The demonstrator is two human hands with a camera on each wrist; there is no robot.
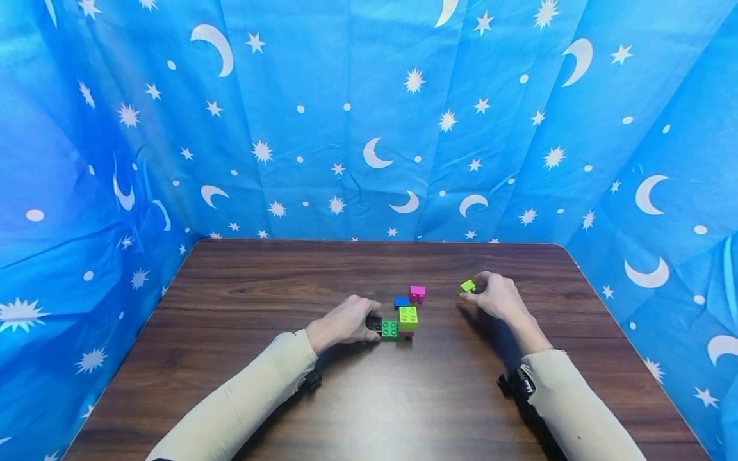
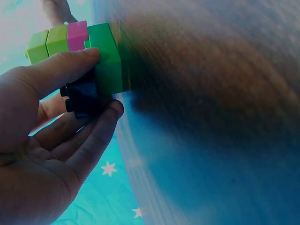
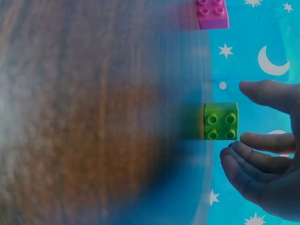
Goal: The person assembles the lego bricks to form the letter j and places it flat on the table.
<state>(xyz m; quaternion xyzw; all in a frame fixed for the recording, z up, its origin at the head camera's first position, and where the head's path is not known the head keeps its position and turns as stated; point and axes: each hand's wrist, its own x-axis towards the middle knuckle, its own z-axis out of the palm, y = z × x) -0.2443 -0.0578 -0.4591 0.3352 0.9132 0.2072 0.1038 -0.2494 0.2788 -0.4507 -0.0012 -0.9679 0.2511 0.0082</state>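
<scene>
My left hand [image 1: 346, 320] grips the black brick [image 2: 83, 96] at the left end of a toy building-brick assembly, thumb on one side and fingers on the other. Beside the black one sits a green brick [image 1: 389, 328]; at the right end a pink brick [image 2: 77, 35] and lime-green bricks [image 1: 408, 315] are stacked up. Farther right, a loose lime-green brick [image 3: 221, 121] lies on its side, studs facing the right wrist camera. My right hand [image 1: 498, 296] is right at it, thumb and fingers spread apart, index fingertip close to its edge.
Just behind the assembly are a blue brick [image 1: 401, 301] and a separate pink brick [image 1: 418, 294]. Everything is on a dark wooden table [image 1: 259, 275]. Blue cloth [image 1: 323, 77] with white moons and stars hangs behind and at both sides.
</scene>
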